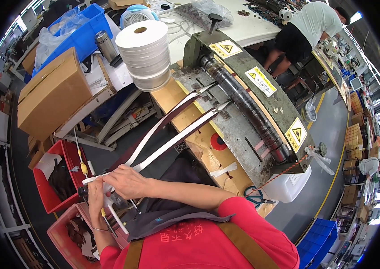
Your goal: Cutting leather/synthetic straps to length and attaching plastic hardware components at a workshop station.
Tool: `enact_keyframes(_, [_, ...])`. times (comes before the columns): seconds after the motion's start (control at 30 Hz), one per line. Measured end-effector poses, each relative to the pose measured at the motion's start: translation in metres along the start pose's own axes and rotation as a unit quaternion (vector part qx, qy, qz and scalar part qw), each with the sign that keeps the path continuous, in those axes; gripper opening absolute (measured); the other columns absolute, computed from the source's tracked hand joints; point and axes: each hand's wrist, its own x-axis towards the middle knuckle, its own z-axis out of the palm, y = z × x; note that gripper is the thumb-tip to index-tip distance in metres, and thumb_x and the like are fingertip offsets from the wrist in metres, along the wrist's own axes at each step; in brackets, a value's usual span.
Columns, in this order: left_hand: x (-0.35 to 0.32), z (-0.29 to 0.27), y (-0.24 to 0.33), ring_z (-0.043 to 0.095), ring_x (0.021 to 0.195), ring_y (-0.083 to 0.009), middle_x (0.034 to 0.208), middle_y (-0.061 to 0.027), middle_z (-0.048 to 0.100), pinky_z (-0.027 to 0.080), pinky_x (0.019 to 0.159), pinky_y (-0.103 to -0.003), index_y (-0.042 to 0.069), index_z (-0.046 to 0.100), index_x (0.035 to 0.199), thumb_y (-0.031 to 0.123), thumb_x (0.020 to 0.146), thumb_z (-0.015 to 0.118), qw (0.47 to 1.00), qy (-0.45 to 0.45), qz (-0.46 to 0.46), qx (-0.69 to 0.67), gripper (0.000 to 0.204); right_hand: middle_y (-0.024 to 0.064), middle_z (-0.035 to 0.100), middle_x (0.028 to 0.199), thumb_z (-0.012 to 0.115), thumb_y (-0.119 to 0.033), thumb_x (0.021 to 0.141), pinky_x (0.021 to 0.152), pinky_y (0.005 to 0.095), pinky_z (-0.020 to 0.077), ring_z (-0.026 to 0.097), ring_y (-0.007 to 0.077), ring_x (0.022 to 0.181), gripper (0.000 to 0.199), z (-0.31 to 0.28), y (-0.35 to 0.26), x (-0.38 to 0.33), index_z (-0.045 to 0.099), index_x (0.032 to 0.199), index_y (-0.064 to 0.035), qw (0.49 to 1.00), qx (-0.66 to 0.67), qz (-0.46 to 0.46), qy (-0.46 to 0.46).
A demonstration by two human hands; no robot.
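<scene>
Two long pairs of strips, each a white strip (178, 136) beside a dark brown strip (170, 115), run from metal guides (224, 106) on the roller machine (248, 107) down toward me. My right hand (126, 181) is closed with bent fingers on the white strip near its near end. Close against it, my left hand (96, 199) is also closed on the white strip, its fingers partly hidden. Beside and below the hands stand thin white and yellow rods (82, 166). The dark roller (243, 105) spans the machine bed.
A large roll of white tape (143, 54) stands left of the machine. Red bins (55, 190) with dark scraps lie at lower left. Scissors (255, 196) rest at the wooden board's near corner, beside a white jug (288, 184). A co-worker (308, 31) bends at the far right.
</scene>
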Motion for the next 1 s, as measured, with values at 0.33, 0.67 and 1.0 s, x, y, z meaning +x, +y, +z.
enact_keyframes(0.33, [-0.018,-0.016,-0.006,0.058,0.059,-0.0138,0.065,-0.0060,0.058,0.049,0.052,-0.025,0.000,0.056,0.083,0.034,0.075,0.063,0.879,-0.051,-0.041,-0.471,0.036,0.0068,0.051,0.071,0.055,-0.003,0.065,0.087,0.0384,0.0361,0.053,0.0223,0.070,0.043,0.004,0.002,-0.003,0.047,0.107,-0.0017,0.998,-0.058,0.008,0.013])
enact_keyframes(0.67, [0.020,0.003,0.040,0.054,0.070,-0.0122,0.082,-0.0063,0.060,0.041,0.056,-0.024,0.003,0.055,0.087,0.027,0.090,0.042,0.944,0.236,0.064,-0.220,0.027,0.0080,0.051,0.070,0.055,-0.005,0.065,0.078,0.0360,0.0374,0.054,0.0233,0.072,0.035,0.017,0.000,-0.013,0.048,0.099,-0.0028,0.996,-0.035,0.022,-0.078])
enact_keyframes(1.0, [0.008,0.001,-0.005,0.041,0.049,-0.0055,0.057,0.0015,0.047,0.032,0.044,-0.021,0.004,0.053,0.066,0.042,0.091,0.034,0.962,-0.006,-0.118,-0.245,0.049,0.0122,0.051,0.078,0.048,-0.006,0.075,0.064,0.0402,0.0418,0.053,0.0313,0.074,0.018,-0.003,0.006,0.007,0.047,0.092,-0.0018,0.992,0.109,0.060,-0.008])
